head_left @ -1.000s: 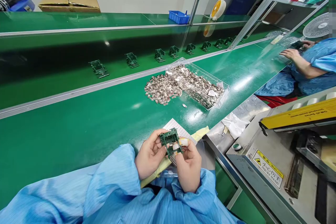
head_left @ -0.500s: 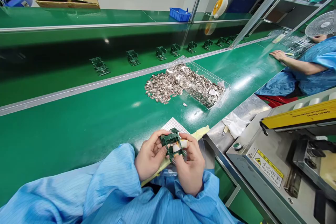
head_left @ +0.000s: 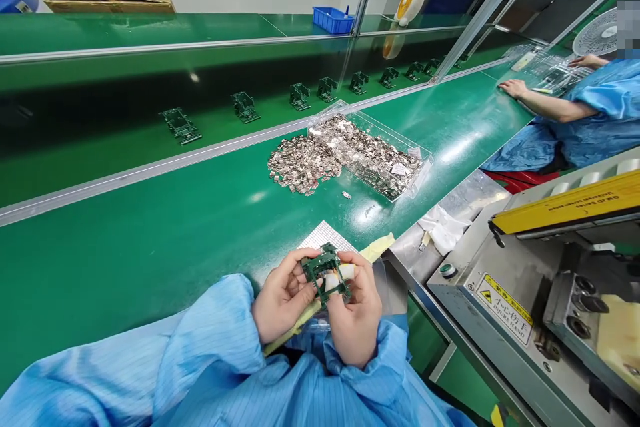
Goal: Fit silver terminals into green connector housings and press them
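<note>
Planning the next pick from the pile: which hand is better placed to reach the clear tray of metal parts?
Probably the right hand: it sits nearer the clear plastic tray. However, it shares the green circuit board with the left hand, so it would need releasing first.

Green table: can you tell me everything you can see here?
belt: one, green, across the middle
boards: about nine, green, in a row further along
tray: one, clear, on the belt
metal bits: one heap, silver, in and beside the tray
grid sheet: one, silvery white, behind the hands
cloth: one, white, on the steel ledge
machine: one, grey and yellow, right
box: one, brown, far back
crate: one, blue, far back
fan: one, white, far right
co-worker: one, blue gown, far right
circuit board: one, green, in both hands
left hand: one, on the board
right hand: one, on the board
sleeves: two, blue, bottom
</note>
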`<move>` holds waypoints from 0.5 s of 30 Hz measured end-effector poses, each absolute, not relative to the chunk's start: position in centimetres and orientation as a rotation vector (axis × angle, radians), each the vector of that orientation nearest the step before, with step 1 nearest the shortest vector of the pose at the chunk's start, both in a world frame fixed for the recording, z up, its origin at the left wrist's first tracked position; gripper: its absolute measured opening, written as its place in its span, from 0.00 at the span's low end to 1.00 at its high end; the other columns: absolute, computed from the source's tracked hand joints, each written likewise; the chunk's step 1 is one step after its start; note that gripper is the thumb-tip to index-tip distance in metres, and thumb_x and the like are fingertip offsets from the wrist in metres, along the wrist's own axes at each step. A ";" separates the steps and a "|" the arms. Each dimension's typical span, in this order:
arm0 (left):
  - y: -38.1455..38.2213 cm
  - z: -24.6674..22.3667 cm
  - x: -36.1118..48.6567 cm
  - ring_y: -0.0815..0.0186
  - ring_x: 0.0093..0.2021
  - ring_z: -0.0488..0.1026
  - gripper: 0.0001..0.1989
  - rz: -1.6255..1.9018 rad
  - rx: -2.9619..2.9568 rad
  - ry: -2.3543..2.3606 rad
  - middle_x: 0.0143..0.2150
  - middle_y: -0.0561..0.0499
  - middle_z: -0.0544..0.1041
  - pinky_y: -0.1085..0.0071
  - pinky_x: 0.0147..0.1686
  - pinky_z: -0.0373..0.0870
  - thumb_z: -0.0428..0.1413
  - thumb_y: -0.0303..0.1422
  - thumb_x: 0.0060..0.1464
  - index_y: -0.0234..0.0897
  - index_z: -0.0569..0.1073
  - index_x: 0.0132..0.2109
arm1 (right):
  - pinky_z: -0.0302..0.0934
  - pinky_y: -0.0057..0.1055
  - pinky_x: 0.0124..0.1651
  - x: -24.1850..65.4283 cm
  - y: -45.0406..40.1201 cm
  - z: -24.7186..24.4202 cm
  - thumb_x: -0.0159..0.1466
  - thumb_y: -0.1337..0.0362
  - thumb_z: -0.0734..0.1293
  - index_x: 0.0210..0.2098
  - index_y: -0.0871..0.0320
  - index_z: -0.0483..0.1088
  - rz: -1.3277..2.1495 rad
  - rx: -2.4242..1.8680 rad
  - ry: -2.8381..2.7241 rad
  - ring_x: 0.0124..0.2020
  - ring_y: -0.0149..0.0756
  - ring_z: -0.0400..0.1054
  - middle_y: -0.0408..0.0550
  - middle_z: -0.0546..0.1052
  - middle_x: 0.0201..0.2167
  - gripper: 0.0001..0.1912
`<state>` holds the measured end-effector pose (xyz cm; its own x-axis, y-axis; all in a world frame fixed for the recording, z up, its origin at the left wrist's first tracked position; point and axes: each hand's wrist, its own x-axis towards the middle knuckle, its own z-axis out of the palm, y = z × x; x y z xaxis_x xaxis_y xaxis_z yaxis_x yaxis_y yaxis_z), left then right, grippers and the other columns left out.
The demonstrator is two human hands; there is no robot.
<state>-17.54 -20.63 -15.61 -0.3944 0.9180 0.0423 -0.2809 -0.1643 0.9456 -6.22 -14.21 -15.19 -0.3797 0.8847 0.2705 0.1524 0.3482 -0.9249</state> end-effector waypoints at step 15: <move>-20.5 -15.5 -17.4 0.71 0.28 0.71 0.15 1.675 0.727 1.353 0.34 0.52 0.74 0.75 0.30 0.71 0.59 0.35 0.56 0.38 0.67 0.49 | 0.67 0.26 0.30 -7.5 -14.4 -13.7 0.51 0.69 0.71 0.30 0.54 0.67 1.662 -0.986 -1.354 0.28 0.33 0.71 0.41 0.75 0.26 0.09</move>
